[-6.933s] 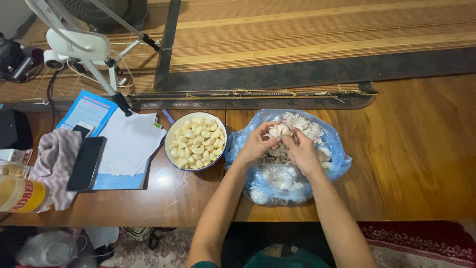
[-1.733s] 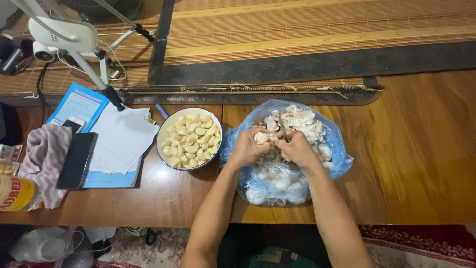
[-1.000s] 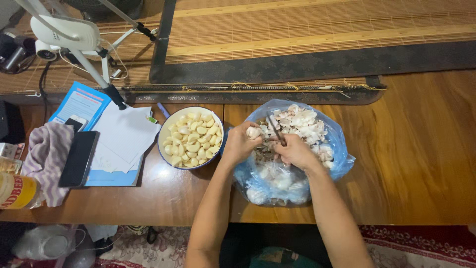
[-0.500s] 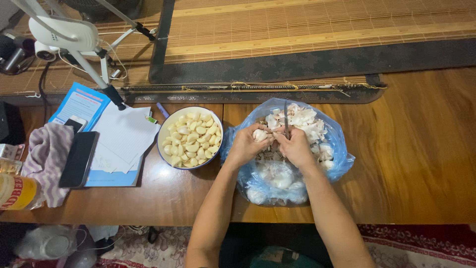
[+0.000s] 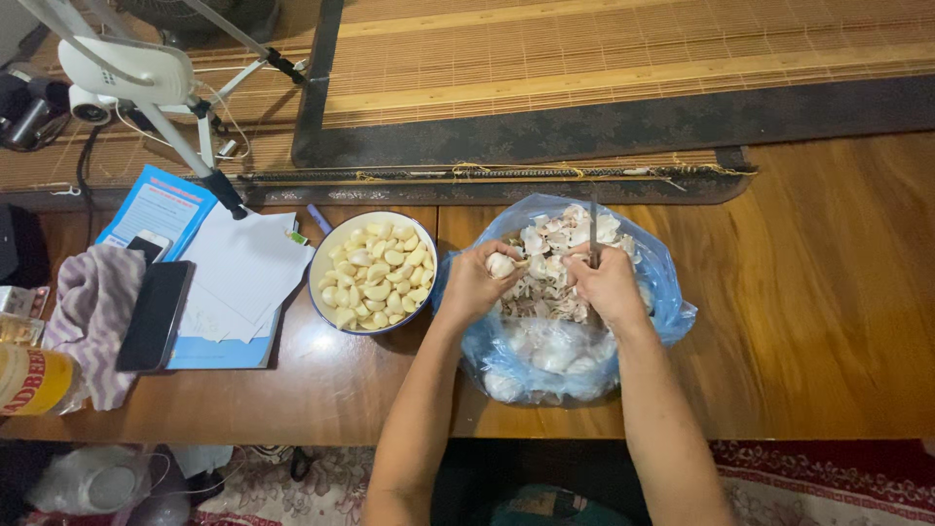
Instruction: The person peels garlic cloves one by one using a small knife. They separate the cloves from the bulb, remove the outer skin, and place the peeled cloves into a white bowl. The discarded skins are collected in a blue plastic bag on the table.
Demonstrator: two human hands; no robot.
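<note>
My left hand [image 5: 475, 282] holds a garlic clove [image 5: 501, 264] over a blue plastic bag [image 5: 662, 302] that lies open on the wooden table. My right hand [image 5: 608, 284] grips a small knife [image 5: 592, 228] with its blade pointing up and away from me. The bag holds garlic skins [image 5: 560, 239] at the far side and whole garlic bulbs [image 5: 545, 356] under clear plastic at the near side. To the left of the bag stands a white bowl [image 5: 326, 255] filled with peeled garlic cloves [image 5: 378, 278].
Loose white papers [image 5: 243, 278] on a blue folder lie left of the bowl. A dark phone [image 5: 156, 314] rests on a striped cloth [image 5: 93, 302]. A white lamp stand [image 5: 146, 78] rises at the back left. A bottle [image 5: 29, 380] lies at the near left edge.
My hands have drawn slightly apart over the bag. The knife blade now stands upright in my right hand, and the clove stays in my left.
</note>
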